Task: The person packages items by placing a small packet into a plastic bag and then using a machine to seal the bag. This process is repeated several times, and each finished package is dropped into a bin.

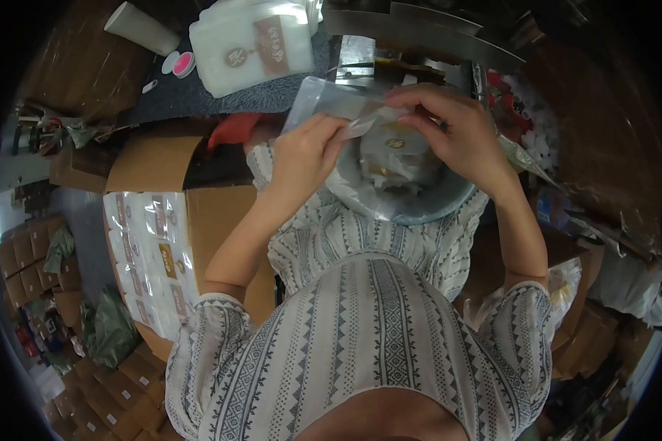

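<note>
My left hand [309,151] is closed, its thumb and fingers pinching the near side of a translucent plastic bag [312,99]. At the bag's right end my right hand [460,128] has its thumb and fingertips drawn together on the plastic. The bag is held up above a round grey basin [449,206] at my lap. Inside the basin lies a clear packet [396,156] with a small gold mark, among crumpled film. Whether the bag has anything in it I cannot make out.
To my left stands an open cardboard box [224,228] filled with wrapped white packs [151,257]. Ahead, a grey cloth-covered surface [254,94] bears a stack of printed bags [254,48], a white cup [141,28] and a pink-filled round tub [184,65]. Several cartons [118,393] lie lower left.
</note>
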### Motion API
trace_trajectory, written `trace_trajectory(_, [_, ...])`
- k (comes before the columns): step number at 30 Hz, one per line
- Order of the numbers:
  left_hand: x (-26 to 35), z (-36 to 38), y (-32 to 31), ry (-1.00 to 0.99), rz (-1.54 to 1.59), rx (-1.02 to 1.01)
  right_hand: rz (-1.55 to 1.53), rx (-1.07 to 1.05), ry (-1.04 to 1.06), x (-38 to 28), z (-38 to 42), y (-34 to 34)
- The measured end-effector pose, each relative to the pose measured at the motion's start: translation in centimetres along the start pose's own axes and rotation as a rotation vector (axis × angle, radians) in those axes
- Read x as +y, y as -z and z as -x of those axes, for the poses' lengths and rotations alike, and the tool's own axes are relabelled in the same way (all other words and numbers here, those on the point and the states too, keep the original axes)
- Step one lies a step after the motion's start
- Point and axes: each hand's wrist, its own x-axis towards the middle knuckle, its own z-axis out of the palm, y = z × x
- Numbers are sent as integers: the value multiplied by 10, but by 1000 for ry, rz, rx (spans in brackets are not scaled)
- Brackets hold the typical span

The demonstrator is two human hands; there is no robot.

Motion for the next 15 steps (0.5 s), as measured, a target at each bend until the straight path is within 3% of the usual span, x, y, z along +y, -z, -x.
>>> trace_trajectory(1, [-1,-1,-7,-1,1,1,-74,-9,-102,3,2,1])
trace_trajectory(3, [-6,-8,-24,62,316,-192,-145,-17,-206,14,7,1])
trace_trajectory(4, [-4,-16,-30,60,318,-190,-169,96,-255,23,9,1])
trace_trajectory(6, [-1,-34,-41,598,625,-422,-192,209,-304,31,16,12])
trace_trajectory(7, [-3,-44,-49,596,627,-423,-72,167,-373,32,19,23])
trace_trajectory(9, [-6,-58,-62,772,1090,-266,50,124,-442,30,26,42])
trace_trajectory(11, [-1,-64,-62,811,1119,-260,360,43,-432,26,36,58])
trace_trajectory(12, [0,-66,-62,851,1144,-253,361,44,-432,32,41,64])
trace_trajectory(14, [-1,-63,-61,861,1122,-257,1054,70,-574,47,55,72])
trace_trajectory(15, [-2,-61,-60,867,1102,-263,1052,67,-576,62,63,76])
